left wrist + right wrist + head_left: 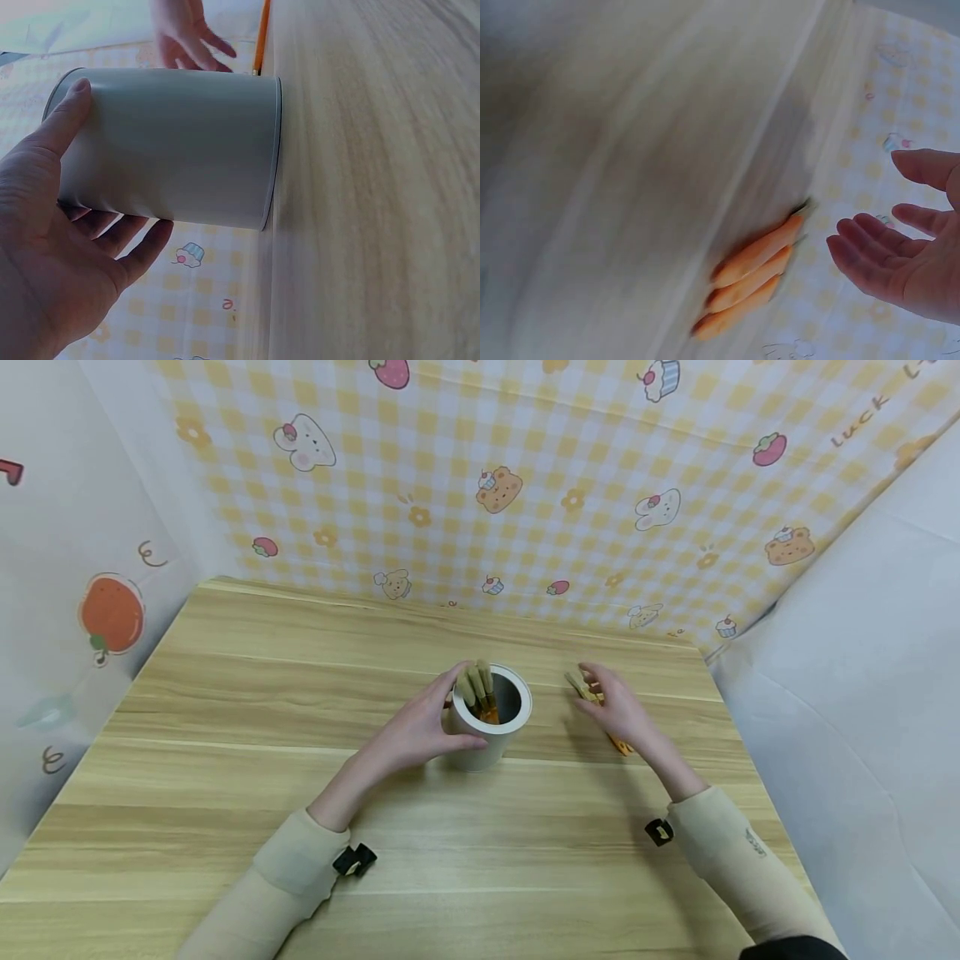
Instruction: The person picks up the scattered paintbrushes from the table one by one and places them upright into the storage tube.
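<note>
A pale grey cylindrical can [172, 146] with a white rim stands upright on the table. My left hand [423, 727] grips it around its upper left side, the thumb in front and the fingers curving behind. Inside the can, paintbrushes [478, 687] stand with beige bristles up and orange handles down, leaning left. To the right, my right hand [617, 703] hovers with loosely bent fingers, nothing between them in the right wrist view. Close by it, three orange-handled paintbrushes [750, 279] lie side by side on the table; in the head view the hand partly covers them.
The wood-grain table [465, 877] meets a yellow checked backdrop [450, 485] with cartoon prints at the rear. White sheets hang on the left [45, 635] and right [862, 693]. Each sleeve carries a small black clip near the cuff.
</note>
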A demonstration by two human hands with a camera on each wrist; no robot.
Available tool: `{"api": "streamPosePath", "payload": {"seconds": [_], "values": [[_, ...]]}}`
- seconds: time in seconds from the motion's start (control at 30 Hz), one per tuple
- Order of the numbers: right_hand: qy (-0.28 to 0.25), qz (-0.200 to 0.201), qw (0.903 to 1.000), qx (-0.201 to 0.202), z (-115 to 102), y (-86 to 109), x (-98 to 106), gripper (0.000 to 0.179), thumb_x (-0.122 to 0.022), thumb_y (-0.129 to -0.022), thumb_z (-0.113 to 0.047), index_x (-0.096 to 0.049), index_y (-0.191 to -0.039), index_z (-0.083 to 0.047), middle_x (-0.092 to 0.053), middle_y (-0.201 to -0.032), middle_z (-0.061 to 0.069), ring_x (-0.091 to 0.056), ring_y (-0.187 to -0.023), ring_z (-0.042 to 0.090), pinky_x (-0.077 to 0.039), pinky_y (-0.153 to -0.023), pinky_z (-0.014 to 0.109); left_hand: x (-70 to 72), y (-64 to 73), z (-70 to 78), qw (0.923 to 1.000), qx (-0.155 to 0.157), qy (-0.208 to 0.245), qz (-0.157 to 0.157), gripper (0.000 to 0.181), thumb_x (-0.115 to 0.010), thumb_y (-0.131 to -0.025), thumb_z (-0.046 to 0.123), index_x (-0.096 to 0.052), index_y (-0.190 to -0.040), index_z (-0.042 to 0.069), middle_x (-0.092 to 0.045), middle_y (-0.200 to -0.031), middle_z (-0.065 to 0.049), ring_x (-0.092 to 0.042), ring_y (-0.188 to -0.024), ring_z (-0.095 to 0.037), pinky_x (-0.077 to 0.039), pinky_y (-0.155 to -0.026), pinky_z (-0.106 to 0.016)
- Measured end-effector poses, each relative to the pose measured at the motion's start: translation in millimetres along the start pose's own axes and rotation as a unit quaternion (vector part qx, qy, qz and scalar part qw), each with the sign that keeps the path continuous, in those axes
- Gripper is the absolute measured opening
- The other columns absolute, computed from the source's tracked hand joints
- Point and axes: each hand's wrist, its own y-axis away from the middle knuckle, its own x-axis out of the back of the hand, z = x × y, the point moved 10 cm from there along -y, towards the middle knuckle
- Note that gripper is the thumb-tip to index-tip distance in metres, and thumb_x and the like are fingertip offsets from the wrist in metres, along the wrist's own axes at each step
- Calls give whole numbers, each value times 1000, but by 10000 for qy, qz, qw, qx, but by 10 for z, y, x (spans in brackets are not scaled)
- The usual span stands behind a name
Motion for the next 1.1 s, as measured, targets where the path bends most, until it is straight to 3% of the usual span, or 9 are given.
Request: {"api": "streamPosePath", "payload": {"seconds": [0.4, 0.67, 0.9, 1.1], "values": [[215, -311, 9986, -363, 292, 39, -110, 66, -69, -95, -3, -39, -152, 9, -59, -130, 37, -63, -116, 51, -55, -99, 61, 6, -1, -7, 10000, -72, 10, 59, 111, -88, -79, 47, -19, -164, 29, -36, -166, -8, -52, -141, -34, -42, -117, -61], [602, -311, 9975, -217, 320, 31, -132, 68, -71, -90, 1, -41, -150, 10, -63, -121, 34, -63, -109, 47, -54, -94, 61, 3, -4, -13, 10000, -68, -7, 50, 111, -88, -79, 48, -18, -164, 32, -36, -166, -8, -51, -142, -33, -41, -117, -62], [1031, -109, 9946, -85, 334, 34, -162, 59, -63, -89, 11, -47, -146, 9, -64, -111, 29, -59, -96, 37, -53, -81, 51, 7, -3, -14, 10000, -31, -23, 33, 112, -88, -79, 48, -18, -164, 32, -36, -166, -8, -52, -141, -35, -42, -116, -63], [1048, -150, 9944, -60, 331, 21, -188, 54, -62, -88, 14, -52, -141, 10, -60, -97, 21, -51, -90, 31, -44, -72, 42, 6, -7, -11, 10000, -31, -61, 33, 112, -88, -79, 48, -18, -164, 29, -37, -166, -9, -52, -142, -35, -42, -116, -62]]}}
